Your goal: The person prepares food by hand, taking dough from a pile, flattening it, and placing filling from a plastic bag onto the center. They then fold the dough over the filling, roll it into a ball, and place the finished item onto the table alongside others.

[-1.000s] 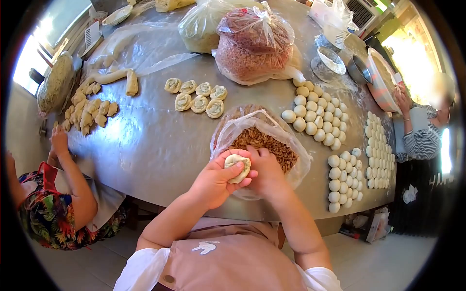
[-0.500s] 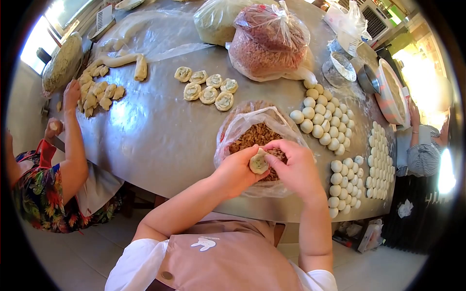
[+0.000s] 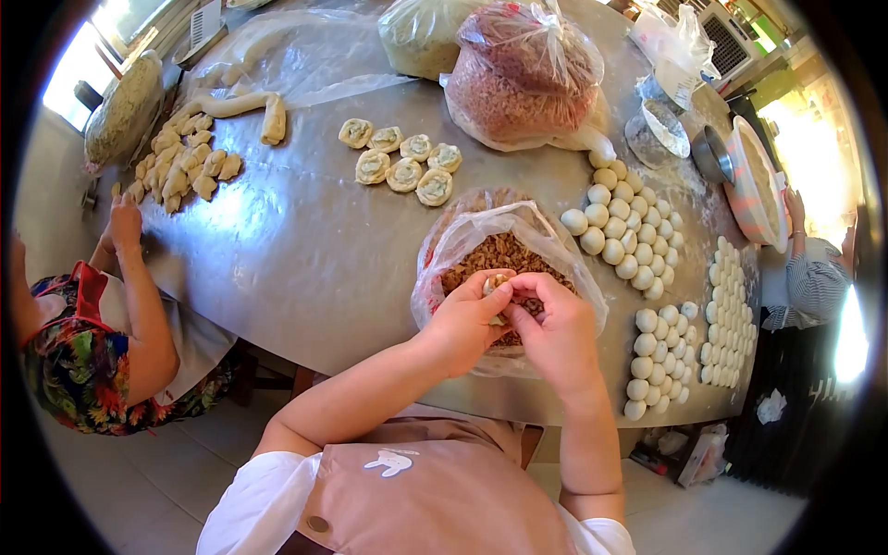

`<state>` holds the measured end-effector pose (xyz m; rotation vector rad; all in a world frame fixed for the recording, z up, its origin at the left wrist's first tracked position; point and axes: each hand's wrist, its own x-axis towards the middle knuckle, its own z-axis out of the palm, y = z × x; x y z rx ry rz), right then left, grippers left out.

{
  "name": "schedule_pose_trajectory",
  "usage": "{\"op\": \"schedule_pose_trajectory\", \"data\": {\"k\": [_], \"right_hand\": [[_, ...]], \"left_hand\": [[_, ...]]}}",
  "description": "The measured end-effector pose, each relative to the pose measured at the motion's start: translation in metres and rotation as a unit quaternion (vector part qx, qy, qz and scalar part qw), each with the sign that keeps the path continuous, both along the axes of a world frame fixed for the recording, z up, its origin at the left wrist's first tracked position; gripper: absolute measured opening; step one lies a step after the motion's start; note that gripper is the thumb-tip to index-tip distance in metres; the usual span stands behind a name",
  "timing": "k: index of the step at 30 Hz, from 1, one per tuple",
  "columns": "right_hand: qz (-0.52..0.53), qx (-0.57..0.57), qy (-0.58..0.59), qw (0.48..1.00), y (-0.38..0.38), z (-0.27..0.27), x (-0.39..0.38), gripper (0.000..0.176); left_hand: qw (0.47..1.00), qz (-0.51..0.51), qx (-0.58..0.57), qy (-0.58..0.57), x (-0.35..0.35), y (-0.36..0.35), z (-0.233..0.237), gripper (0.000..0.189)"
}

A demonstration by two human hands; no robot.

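Over an open plastic bag of brown crumbly filling, my left hand holds a small piece of dough with its fingers wrapped round it. My right hand pinches the edge of the same dough, its thumb close to the left thumb. Brown filling shows in the dough between the fingertips; its underside is mostly hidden. Beyond the bag lie several flattened dough pieces with pale green centres. Round white dough balls stand in rows to the right.
A co-worker's hands are by the dough lumps at the left. Bags of pink and pale filling stand at the back. A floury bowl, a metal bowl and another person's arm are at the right.
Both my hands have closed in around the dough, which showed its pale inner face before and now shows brown filling. The co-worker's raised hand has moved down and left from the dough lumps.
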<state>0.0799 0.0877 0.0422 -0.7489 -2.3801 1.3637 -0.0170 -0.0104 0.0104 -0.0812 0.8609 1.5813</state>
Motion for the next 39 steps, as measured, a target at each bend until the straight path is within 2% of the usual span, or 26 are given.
{"op": "schedule_pose_trajectory", "data": {"k": [3, 6, 9, 12, 15, 16, 19, 22, 25, 29, 31, 34, 37, 38, 39], "right_hand": [[-0.025, -0.084, -0.001, 0.996, 0.006, -0.003, 0.006, 0.023], [-0.027, 0.117, -0.066, 0.991, 0.015, 0.0, 0.011, 0.024], [0.004, 0.196, -0.069, 0.978, 0.015, -0.012, 0.02, 0.034], [0.017, 0.173, -0.031, 0.984, 0.015, -0.003, 0.023, 0.054], [0.07, 0.16, -0.007, 0.985, 0.004, 0.0, 0.021, 0.072], [0.083, 0.2, 0.017, 0.976, 0.006, -0.013, 0.021, 0.081], [0.034, 0.255, 0.045, 0.965, 0.003, -0.029, 0.017, 0.085], [0.051, 0.286, 0.069, 0.955, 0.001, -0.031, 0.014, 0.084], [0.042, 0.293, 0.099, 0.95, -0.004, -0.03, 0.01, 0.067], [0.014, 0.255, 0.11, 0.961, -0.008, -0.033, 0.006, 0.057], [-0.003, 0.219, 0.125, 0.968, -0.007, -0.033, 0.005, 0.053], [-0.019, 0.13, 0.19, 0.973, -0.001, -0.046, 0.01, 0.041], [-0.046, 0.202, 0.167, 0.964, -0.008, -0.037, 0.008, 0.037], [-0.058, 0.234, 0.166, 0.956, -0.012, -0.036, 0.006, 0.028], [-0.073, 0.249, 0.16, 0.952, -0.015, -0.034, 0.003, 0.026]], "left_hand": [[0.999, 0.036, 0.014, -0.008, 0.002, 0.0, -0.004, 0.024], [0.995, 0.044, -0.018, 0.088, 0.0, 0.001, -0.003, 0.023], [0.995, 0.033, -0.008, 0.092, -0.002, 0.0, -0.006, 0.024], [0.999, 0.02, 0.0, -0.028, -0.012, 0.0, 0.005, 0.027], [0.99, 0.0, 0.064, -0.129, -0.012, 0.003, 0.012, 0.031], [0.991, -0.009, 0.06, -0.12, -0.009, 0.002, 0.019, 0.032], [0.99, -0.067, 0.034, -0.121, -0.008, -0.002, 0.02, 0.023], [0.979, -0.089, 0.131, -0.131, -0.004, -0.006, -0.009, 0.023], [0.993, -0.09, 0.053, -0.05, 0.0, -0.005, -0.007, 0.032], [0.996, -0.072, -0.024, -0.037, 0.006, 0.004, 0.011, 0.031], [0.996, -0.055, -0.046, -0.049, 0.01, 0.006, 0.015, 0.03], [0.976, -0.043, 0.069, -0.204, 0.003, 0.005, 0.007, 0.03], [0.99, -0.036, 0.026, -0.13, 0.008, 0.009, 0.007, 0.033], [0.998, -0.038, -0.007, -0.058, 0.011, 0.009, 0.011, 0.032], [0.998, -0.028, 0.0, -0.048, 0.013, 0.01, 0.011, 0.032]]}}
